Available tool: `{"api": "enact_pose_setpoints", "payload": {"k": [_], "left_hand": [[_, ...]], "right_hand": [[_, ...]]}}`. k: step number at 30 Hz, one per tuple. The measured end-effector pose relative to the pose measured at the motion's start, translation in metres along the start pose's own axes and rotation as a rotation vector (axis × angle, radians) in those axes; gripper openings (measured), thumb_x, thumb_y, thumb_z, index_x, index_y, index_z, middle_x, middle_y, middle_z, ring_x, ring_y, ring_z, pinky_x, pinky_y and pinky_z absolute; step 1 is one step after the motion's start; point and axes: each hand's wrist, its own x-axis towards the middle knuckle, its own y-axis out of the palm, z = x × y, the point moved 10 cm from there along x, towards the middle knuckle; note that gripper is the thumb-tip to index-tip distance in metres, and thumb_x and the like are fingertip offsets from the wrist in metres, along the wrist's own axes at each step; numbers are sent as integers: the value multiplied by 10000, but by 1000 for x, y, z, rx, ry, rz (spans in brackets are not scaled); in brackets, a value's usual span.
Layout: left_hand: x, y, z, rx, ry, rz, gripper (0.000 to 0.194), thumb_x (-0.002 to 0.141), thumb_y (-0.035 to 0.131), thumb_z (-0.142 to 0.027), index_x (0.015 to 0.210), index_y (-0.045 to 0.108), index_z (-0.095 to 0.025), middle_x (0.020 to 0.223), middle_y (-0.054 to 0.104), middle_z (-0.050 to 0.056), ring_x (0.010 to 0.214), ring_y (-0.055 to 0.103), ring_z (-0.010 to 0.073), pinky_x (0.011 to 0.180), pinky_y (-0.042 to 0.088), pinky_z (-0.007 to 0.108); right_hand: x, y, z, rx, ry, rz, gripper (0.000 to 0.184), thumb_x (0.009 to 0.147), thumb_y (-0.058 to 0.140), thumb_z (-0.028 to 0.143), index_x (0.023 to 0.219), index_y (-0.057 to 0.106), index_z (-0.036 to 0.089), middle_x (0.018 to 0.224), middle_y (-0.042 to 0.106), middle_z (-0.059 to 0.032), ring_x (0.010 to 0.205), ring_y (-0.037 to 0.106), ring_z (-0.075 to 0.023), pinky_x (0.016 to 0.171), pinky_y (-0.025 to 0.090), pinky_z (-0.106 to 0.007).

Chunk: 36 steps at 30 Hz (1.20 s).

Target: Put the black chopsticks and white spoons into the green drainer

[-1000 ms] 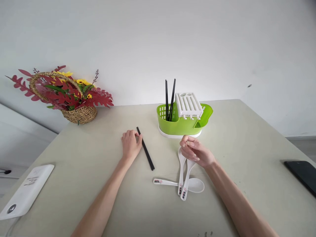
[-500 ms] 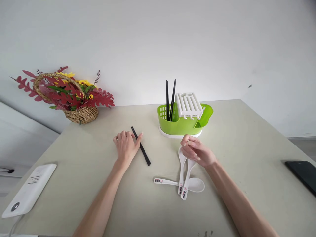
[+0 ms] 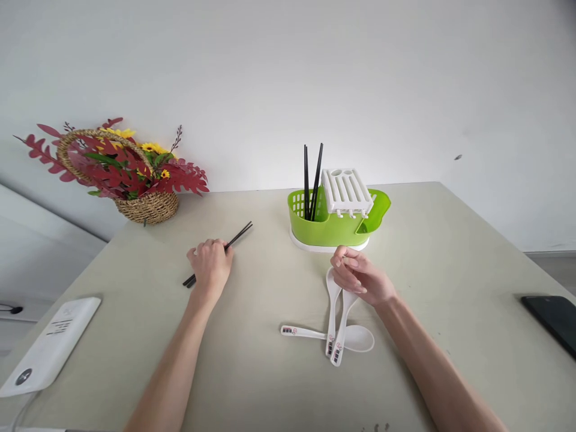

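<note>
My left hand (image 3: 210, 261) is closed over a pair of black chopsticks (image 3: 239, 234) on the left half of the table. Their thin ends stick out to the upper right and their thick ends to the lower left. Loosely curled and holding nothing, my right hand (image 3: 360, 276) hovers at the bowls of two white spoons (image 3: 332, 306), partly hiding them. Those two lie across the handle of a third white spoon (image 3: 360, 338). Behind the right hand stands a green cutlery holder (image 3: 319, 231) with a white slotted rack (image 3: 347, 191); several black chopsticks (image 3: 306, 183) stand upright in its left compartment.
A wicker basket (image 3: 148, 208) of red leaves and yellow flowers stands at the back left. A white power strip-like device (image 3: 51, 345) with a cable lies at the left edge. At the right edge is a black phone (image 3: 551, 321). A wall rises behind the table.
My left hand has closed on the chopsticks and shifted left with them. They have turned from slanting down-right to slanting up-right. My right hand has stayed in place.
</note>
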Motion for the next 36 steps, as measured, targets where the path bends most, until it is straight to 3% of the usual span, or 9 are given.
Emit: {"api": "enact_pose_setpoints", "payload": {"k": [5, 9, 12, 15, 21, 25, 29, 32, 36], "left_hand": [[2, -5, 7, -48, 20, -56, 225, 955, 529, -286, 955, 747, -234, 1019, 773, 152, 978, 690, 362, 1141, 358, 625], [2, -19, 1, -237, -30, -74, 188, 975, 575, -336, 973, 746, -257, 1011, 799, 120, 947, 738, 349, 1010, 507, 542], [1, -38, -15, -591, -15, -118, 207, 984, 622, -416, 1041, 736, -253, 957, 808, 70, 941, 780, 297, 935, 570, 435], [-2, -49, -26, -1134, -81, -164, 343, 919, 734, -517, 1061, 709, -207, 987, 799, 65, 886, 800, 251, 921, 612, 399], [-22, -9, -64, -1849, -393, 81, 478, 689, 969, -459, 927, 696, -148, 981, 792, 63, 818, 800, 208, 937, 649, 401], [-45, 22, -96, -2044, -539, 287, 328, 774, 939, -312, 923, 713, -127, 1026, 800, 69, 859, 801, 186, 949, 655, 351], [-63, 41, -116, -2153, -648, 390, 187, 873, 856, -223, 945, 720, -115, 1041, 802, 70, 899, 802, 177, 922, 661, 301], [-72, 45, -127, -2183, -653, 440, 215, 851, 878, -237, 929, 714, -121, 1012, 798, 57, 903, 803, 182, 892, 665, 289], [-83, 34, -144, -2165, -539, 522, 361, 750, 958, -316, 923, 700, -131, 954, 779, 26, 894, 797, 173, 883, 653, 265]], "right_hand": [[-1, 3, 2, 33, -23, 27, 179, 962, 697, 378, 949, 691, 200, 550, 431, 94, 380, 211, -31, 404, 201, -213], [-1, 2, 2, 26, -21, 21, 181, 959, 699, 383, 945, 692, 203, 549, 429, 93, 382, 214, -34, 403, 210, -210], [-1, 3, 2, 26, -24, 20, 170, 968, 691, 372, 947, 695, 203, 552, 428, 93, 382, 217, -30, 407, 203, -207], [0, 3, 2, 19, -22, 14, 171, 971, 691, 375, 948, 690, 205, 551, 427, 94, 379, 214, -29, 407, 201, -209], [-1, 3, -3, -56, 1, 6, 208, 980, 685, 401, 956, 678, 194, 546, 457, 90, 385, 230, -26, 419, 210, -209], [-1, 3, -9, -122, 70, -37, 241, 965, 706, 427, 928, 636, 199, 552, 474, 91, 366, 251, -25, 380, 190, -197], [0, 7, -13, -214, 135, -52, 285, 934, 742, 459, 1000, 621, 210, 627, 526, 82, 358, 342, -40, 310, 198, -184], [2, 11, -12, -268, 152, -59, 345, 930, 745, 494, 1091, 642, 208, 806, 639, 10, 498, 535, -86, 335, 366, -193], [3, 19, -10, -335, 179, -21, 409, 949, 716, 531, 1169, 684, 187, 1083, 699, -92, 899, 715, -199, 564, 611, -268]]}}
